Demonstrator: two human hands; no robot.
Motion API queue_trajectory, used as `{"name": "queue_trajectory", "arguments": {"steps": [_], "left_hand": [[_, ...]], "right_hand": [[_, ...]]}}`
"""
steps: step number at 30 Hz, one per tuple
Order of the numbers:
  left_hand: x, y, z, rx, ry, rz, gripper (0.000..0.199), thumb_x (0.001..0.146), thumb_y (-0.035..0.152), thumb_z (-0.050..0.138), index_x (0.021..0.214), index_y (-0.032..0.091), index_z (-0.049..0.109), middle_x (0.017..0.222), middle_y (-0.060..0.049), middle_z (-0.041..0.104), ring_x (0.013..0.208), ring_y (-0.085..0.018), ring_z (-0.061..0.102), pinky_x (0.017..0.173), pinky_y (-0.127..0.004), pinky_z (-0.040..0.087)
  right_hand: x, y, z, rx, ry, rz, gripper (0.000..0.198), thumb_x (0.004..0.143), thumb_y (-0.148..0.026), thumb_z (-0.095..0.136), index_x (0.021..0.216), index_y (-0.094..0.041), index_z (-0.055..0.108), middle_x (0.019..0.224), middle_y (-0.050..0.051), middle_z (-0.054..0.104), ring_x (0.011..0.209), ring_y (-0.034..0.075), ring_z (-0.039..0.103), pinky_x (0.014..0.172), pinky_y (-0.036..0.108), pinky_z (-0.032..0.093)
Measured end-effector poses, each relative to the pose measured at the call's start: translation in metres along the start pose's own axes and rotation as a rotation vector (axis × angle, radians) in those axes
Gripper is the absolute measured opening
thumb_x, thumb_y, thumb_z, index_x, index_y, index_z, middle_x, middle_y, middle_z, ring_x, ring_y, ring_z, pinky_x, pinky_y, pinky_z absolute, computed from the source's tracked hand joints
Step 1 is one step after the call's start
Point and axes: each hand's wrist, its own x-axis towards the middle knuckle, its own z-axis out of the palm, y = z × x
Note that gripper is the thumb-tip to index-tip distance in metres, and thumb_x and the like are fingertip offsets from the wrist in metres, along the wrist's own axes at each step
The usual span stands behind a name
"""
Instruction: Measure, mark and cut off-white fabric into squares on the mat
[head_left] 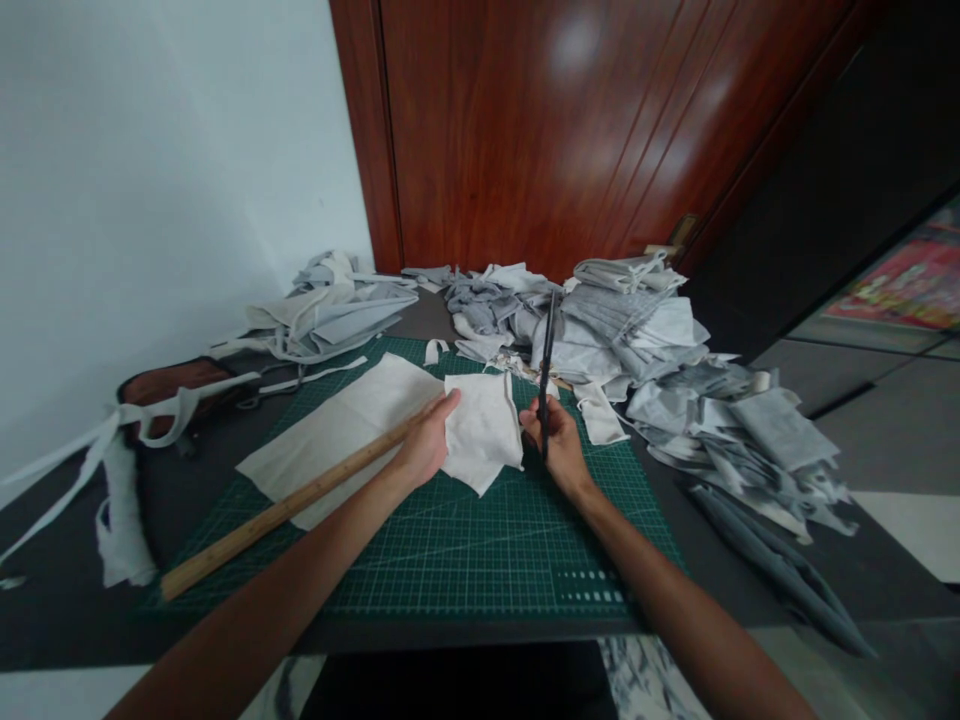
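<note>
Over the middle of the green mat (450, 560), the left hand (425, 445) holds the small white cloth (484, 420) by its edge, thumb against it. Nearer the mat's right side, the right hand (559, 440) grips a long black tool (547, 360), beside the cloth.

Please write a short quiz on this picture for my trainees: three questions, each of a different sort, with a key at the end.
1. True or false: the right hand holds a dark, narrow tool.

2. Which thing lies partly across the larger pale cloth?
A) the door handle
B) the wooden stick
C) the dark, narrow tool

3. Fill the gap: the smaller pale cloth is between the left hand and the right hand, over a gridded mat coloured ____.

Key: 1. True. 2. B. 3. Green.
</note>
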Motion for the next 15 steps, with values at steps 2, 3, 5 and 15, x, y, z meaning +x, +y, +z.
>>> {"name": "queue_trajectory", "arguments": {"steps": [2, 3, 5, 15], "left_hand": [[0.006, -0.001, -0.007, 0.154, 0.059, 0.16, 0.05, 0.084, 0.062, 0.078, 0.106, 0.018, 0.073, 0.106, -0.008, 0.078, 0.11, -0.027, 0.07, 0.101, -0.038, 0.053], [0.008, 0.001, -0.009, 0.233, 0.068, 0.235, 0.052, 0.085, 0.066, 0.076, 0.104, 0.018, 0.073, 0.102, -0.006, 0.077, 0.106, -0.026, 0.07, 0.098, -0.036, 0.053], [0.01, 0.007, -0.012, 0.354, 0.051, 0.359, 0.055, 0.088, 0.07, 0.07, 0.102, 0.017, 0.074, 0.096, -0.005, 0.075, 0.097, -0.023, 0.068, 0.093, -0.033, 0.053], [-0.004, 0.036, -0.006, 0.598, 0.015, 0.542, 0.052, 0.096, 0.067, 0.06, 0.076, 0.019, 0.061, 0.063, 0.004, 0.049, 0.057, -0.012, 0.043, 0.055, -0.025, 0.037]], "right_hand": [[0.004, 0.0, -0.01, -0.164, 0.0, -0.082, 0.043, 0.078, -0.052, 0.08, 0.088, -0.025, 0.048, 0.074, -0.005, 0.047, 0.064, 0.014, 0.042, 0.06, 0.028, 0.04], [0.006, 0.0, -0.016, -0.261, -0.012, -0.132, 0.043, 0.077, -0.05, 0.081, 0.09, -0.025, 0.049, 0.075, -0.004, 0.048, 0.065, 0.014, 0.044, 0.062, 0.028, 0.041], [0.01, -0.001, -0.026, -0.412, -0.067, -0.22, 0.044, 0.076, -0.047, 0.081, 0.095, -0.025, 0.048, 0.081, -0.002, 0.053, 0.069, 0.016, 0.049, 0.065, 0.03, 0.044], [0.015, -0.004, -0.044, -0.609, -0.283, -0.26, 0.042, 0.081, -0.046, 0.076, 0.102, -0.025, 0.045, 0.101, 0.007, 0.065, 0.088, 0.027, 0.063, 0.072, 0.037, 0.051]]}}
